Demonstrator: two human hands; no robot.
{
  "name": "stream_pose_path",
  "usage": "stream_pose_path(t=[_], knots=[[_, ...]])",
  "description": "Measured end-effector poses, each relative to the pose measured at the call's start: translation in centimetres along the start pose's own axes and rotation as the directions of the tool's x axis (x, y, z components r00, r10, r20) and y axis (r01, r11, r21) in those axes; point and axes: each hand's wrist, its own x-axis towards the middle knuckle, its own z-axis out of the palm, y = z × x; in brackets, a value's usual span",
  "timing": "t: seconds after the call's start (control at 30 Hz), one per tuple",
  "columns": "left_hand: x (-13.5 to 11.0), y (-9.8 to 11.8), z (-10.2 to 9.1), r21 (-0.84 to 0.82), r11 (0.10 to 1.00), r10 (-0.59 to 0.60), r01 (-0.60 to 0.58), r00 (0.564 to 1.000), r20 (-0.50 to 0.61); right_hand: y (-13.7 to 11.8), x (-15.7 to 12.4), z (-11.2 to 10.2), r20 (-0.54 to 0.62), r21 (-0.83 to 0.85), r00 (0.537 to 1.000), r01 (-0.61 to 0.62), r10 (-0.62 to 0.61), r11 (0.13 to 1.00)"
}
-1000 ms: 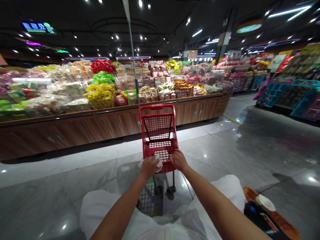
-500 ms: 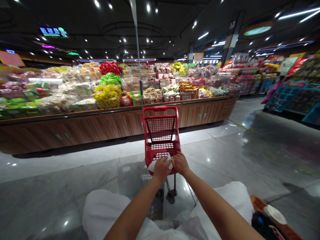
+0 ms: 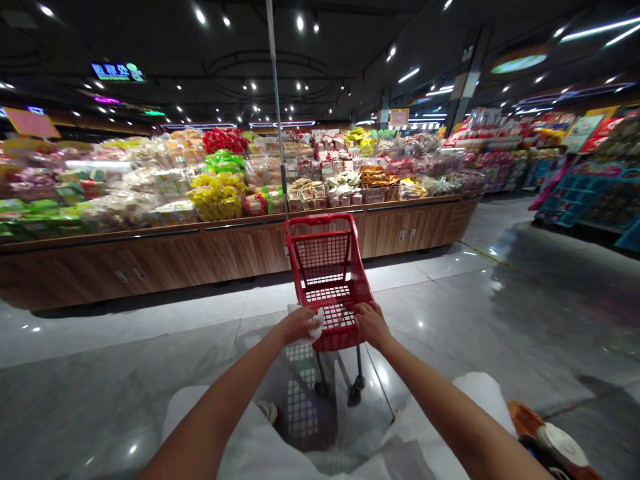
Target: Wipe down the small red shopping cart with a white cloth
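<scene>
A small red shopping cart (image 3: 334, 341) with a mesh basket stands in front of me, its upper bar farther away. My left hand (image 3: 298, 323) is closed on a crumpled white cloth (image 3: 317, 323), possibly a tissue, at the left side of the near rim. On the right, my right hand (image 3: 371, 323) has its fingers wrapped over the basket's rim. The basket is bare mesh where I can see into it. A thin pole (image 3: 278, 113) rises from the cart's left side.
Behind the cart runs a long wooden display counter (image 3: 240, 257) heaped with bagged snacks (image 3: 220, 197). Blue racks (image 3: 575, 193) and more stacked goods stand at the right. The floor (image 3: 175, 347) is shiny grey tile. A white round lid (image 3: 563, 443) shows at lower right.
My hands have moved apart: the left one went leftward with the white cloth, the right one slightly rightward along the rim. The cart's near end has swung a little to the right.
</scene>
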Motion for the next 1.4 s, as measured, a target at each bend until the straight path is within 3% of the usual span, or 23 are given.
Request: stream_pose_path(t=[0.1, 0.17, 0.27, 0.33, 0.4, 0.5, 0.6, 0.7, 0.77, 0.87, 0.97, 1.03, 1.2, 1.3, 1.4], knots=[[2.1, 2.5, 1.4, 0.022, 0.99, -0.141, 0.142, 0.989, -0.044, -3.6, -0.1, 1.6, 0.001, 0.044, 0.999, -0.05, 0.05, 0.998], [3.4, 4.3, 2.0, 0.007, 0.976, -0.216, 0.217, 0.973, -0.077, -5.2, -0.4, 2.6, -0.023, 0.125, 0.985, -0.17, 0.174, 0.978], [4.9, 5.4, 2.0, -0.041, 0.987, -0.156, 0.154, 0.986, -0.049, -5.2, -1.3, 2.8, -0.076, 0.281, 0.935, -0.312, 0.345, 0.907], [5.4, 4.6, 1.3, -0.085, 0.996, -0.033, 0.034, 0.999, 0.011, -4.2, -2.3, 2.1, -0.087, 0.374, 0.941, -0.274, 0.328, 0.886], [5.5, 2.7, 0.3, -0.127, 0.992, 0.014, -0.005, 0.998, 0.065, -3.0, -3.4, 1.2, -0.104, 0.445, 0.953, -0.211, 0.285, 0.87], [5.4, -1.3, -1.1, -0.131, 0.985, -0.104, 0.116, 0.99, 0.099, -1.8, -5.1, 0.3, -0.149, 0.491, 0.951, -0.168, 0.272, 0.855], [5.4, -4.3, -1.7, -0.102, 0.976, -0.182, 0.192, 0.978, 0.101, -1.5, -6.1, -0.1, -0.169, 0.447, 0.942, -0.189, 0.291, 0.874], [5.5, -4.7, -1.3, -0.083, 0.971, -0.216, 0.224, 0.972, 0.091, -2.2, -5.6, -0.8, -0.115, 0.299, 0.923, -0.321, 0.368, 0.898], [5.4, -3.8, -0.7, -0.073, 0.963, -0.254, 0.258, 0.965, 0.067, -3.4, -4.3, -1.6, -0.047, 0.165, 0.917, -0.385, 0.397, 0.908], [5.3, -1.9, -0.2, -0.071, 0.943, -0.322, 0.324, 0.946, 0.035, -5.6, -1.6, -2.6, 0.119, 0.054, 0.932, -0.352, 0.344, 0.935], [5.1, 0.0, -0.4, -0.072, 0.92, -0.385, 0.385, 0.923, 0.018, -7.1, 0.3, -3.2, 0.266, 0.012, 0.891, -0.384, 0.368, 0.923], [5.3, 1.4, -0.4, -0.061, 0.908, -0.416, 0.414, 0.909, -0.015, -7.3, 0.8, -3.3, 0.306, -0.027, 0.866, -0.406, 0.395, 0.913], [6.5, 4.6, 0.5, -0.043, 0.923, -0.386, 0.383, 0.918, -0.09, -5.9, 0.9, -3.6, 0.34, -0.066, 0.872, -0.352, 0.353, 0.934], [6.3, 3.2, 0.1, -0.04, 0.95, -0.31, 0.308, 0.949, -0.058, -4.5, 1.1, -4.0, 0.342, -0.062, 0.881, -0.327, 0.328, 0.943], [4.3, -0.9, -1.7, 0.0, 0.951, -0.309, 0.309, 0.951, 0.023, -3.2, 1.1, -4.2, 0.344, -0.07, 0.889, -0.296, 0.302, 0.952]])
